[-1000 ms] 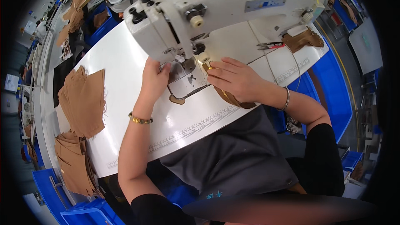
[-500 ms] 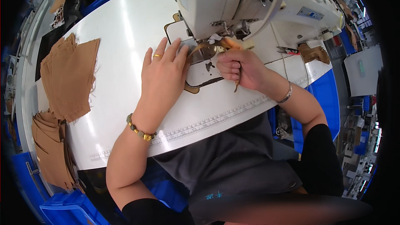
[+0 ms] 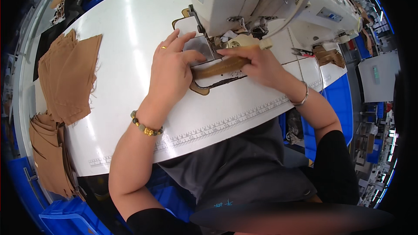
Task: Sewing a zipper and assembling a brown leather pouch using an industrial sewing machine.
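Note:
A narrow brown strip with a ribbed middle, like a zipper (image 3: 222, 68), runs between my hands just in front of the sewing machine's (image 3: 230, 4) needle area. My right hand (image 3: 266, 67) grips its right end, index finger stretched toward the presser foot (image 3: 214, 47) and thumb bent against the strip. My left hand (image 3: 170, 69) is beside the metal needle plate (image 3: 194, 48), fingers apart. The strip's left end meets this hand's thumb side; whether its underside presses on the strip is hidden.
Stacks of brown fabric pieces (image 3: 72, 78) lie at the table's left, with more folded cloth (image 3: 50, 152) below them. Thread snips (image 3: 301, 52) and a brown scrap (image 3: 328, 56) sit on the right. A printed ruler (image 3: 209, 133) follows the front edge; a blue bin (image 3: 331, 113) stands beyond.
The bunched strip in my right hand is now stretched out flat between my hands. My right fist has loosened, its index finger extending. My left fingers have bent and shifted slightly.

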`<state>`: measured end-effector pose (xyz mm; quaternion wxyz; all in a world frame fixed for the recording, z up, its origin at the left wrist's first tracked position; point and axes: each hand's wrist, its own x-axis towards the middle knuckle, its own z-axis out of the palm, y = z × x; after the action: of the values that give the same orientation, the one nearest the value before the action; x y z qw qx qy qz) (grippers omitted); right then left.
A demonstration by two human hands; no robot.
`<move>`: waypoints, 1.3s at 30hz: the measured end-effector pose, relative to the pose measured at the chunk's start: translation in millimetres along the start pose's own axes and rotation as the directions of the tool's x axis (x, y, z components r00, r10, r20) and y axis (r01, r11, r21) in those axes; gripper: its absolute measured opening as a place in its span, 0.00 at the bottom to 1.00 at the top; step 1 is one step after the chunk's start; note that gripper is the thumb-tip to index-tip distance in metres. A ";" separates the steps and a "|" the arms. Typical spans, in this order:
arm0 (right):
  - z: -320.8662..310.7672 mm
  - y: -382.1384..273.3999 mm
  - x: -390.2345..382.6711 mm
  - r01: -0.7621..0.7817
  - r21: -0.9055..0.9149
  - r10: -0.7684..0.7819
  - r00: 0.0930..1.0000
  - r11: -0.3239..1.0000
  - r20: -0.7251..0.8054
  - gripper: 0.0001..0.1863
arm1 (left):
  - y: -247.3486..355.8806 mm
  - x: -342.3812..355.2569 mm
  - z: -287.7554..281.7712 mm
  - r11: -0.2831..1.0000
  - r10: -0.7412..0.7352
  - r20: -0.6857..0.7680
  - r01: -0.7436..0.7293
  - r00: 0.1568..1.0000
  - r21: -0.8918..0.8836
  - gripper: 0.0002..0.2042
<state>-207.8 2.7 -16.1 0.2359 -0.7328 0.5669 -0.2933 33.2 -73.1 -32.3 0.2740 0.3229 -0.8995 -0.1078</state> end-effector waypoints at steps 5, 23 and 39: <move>11.2 2.3 -20.6 0.307 -0.342 -0.333 0.943 0.888 -0.020 0.29 | 16.0 -1.8 -0.3 0.996 -0.027 -0.045 0.023 0.999 -0.088 0.25; 21.2 4.9 -13.2 0.488 -0.318 -0.529 0.847 0.813 -0.051 0.12 | -9.4 37.8 18.3 0.972 -0.158 -0.060 0.145 0.986 -0.183 0.16; 19.1 3.3 -18.5 0.503 -0.315 -0.543 0.838 0.805 -0.049 0.13 | -7.2 28.3 -13.3 0.982 -0.035 0.046 0.043 0.998 -0.183 0.07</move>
<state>-200.3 20.1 -35.0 -0.0033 -0.8653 0.3937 -0.3102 26.3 -97.1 -11.9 0.2815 0.3115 -0.8848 -0.2024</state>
